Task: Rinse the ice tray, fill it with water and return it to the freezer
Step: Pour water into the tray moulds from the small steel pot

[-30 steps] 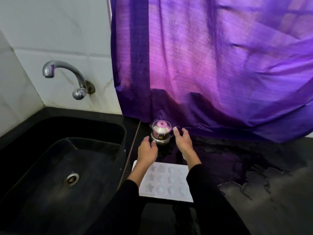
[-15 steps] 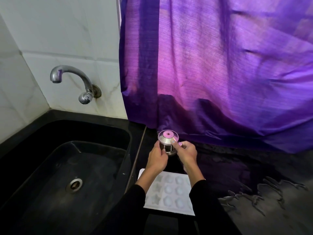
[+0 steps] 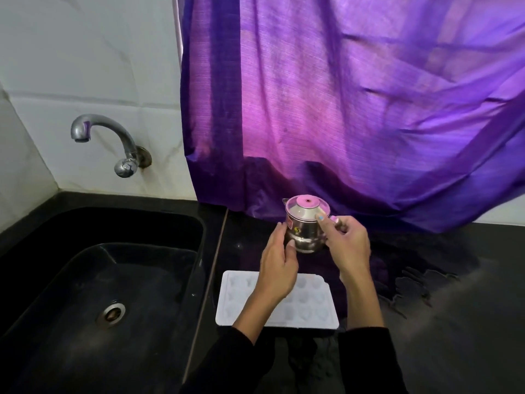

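Note:
A white ice tray (image 3: 312, 305) with several moulded cells lies flat on the black counter, just right of the sink, partly covered by my forearms. Beyond it I hold a small steel jug (image 3: 305, 228) with a pink lid. My left hand (image 3: 279, 260) cups the jug's left side. My right hand (image 3: 345, 240) grips its pink handle on the right, one finger resting on the jug's shoulder. The jug is over the counter past the tray's far edge; whether it touches the counter I cannot tell.
A black sink (image 3: 113, 280) with a steel drain (image 3: 110, 313) fills the left. A chrome tap (image 3: 113, 143) juts from the white tiled wall above it. A purple curtain (image 3: 341, 109) hangs behind the counter. A water patch (image 3: 420, 282) spreads on the counter at right.
Both hands have closed on the jug: the left moved in to its side, and the right took the handle. The jug has come nearer to the tray.

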A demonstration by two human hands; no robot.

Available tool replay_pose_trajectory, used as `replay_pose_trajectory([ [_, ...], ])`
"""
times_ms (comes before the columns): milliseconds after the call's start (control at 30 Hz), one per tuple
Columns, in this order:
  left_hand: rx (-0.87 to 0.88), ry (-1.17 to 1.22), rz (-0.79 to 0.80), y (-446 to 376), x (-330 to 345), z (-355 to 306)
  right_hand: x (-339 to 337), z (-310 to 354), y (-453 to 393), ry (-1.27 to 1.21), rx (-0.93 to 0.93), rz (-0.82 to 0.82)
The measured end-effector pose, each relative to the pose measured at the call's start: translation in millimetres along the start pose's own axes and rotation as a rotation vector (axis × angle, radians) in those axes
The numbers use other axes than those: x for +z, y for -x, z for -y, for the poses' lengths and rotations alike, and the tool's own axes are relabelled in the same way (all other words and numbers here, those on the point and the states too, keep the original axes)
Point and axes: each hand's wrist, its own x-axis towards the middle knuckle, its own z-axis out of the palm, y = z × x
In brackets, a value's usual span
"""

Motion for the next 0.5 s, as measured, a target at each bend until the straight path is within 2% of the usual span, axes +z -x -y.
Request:
replay_pose_trajectory([
  [200,-0.076,0.082,0.121,33,35,3,-47,-10,27,0.178,0.018,-0.060],
  [300,-0.125,0.101,0.181,50,54,8,-64,-17,37,0.245,0.049,-0.060],
  [500,-0.116,0.115,0.228,74,77,10,-79,-28,43,0.414,0.100,-0.017],
])
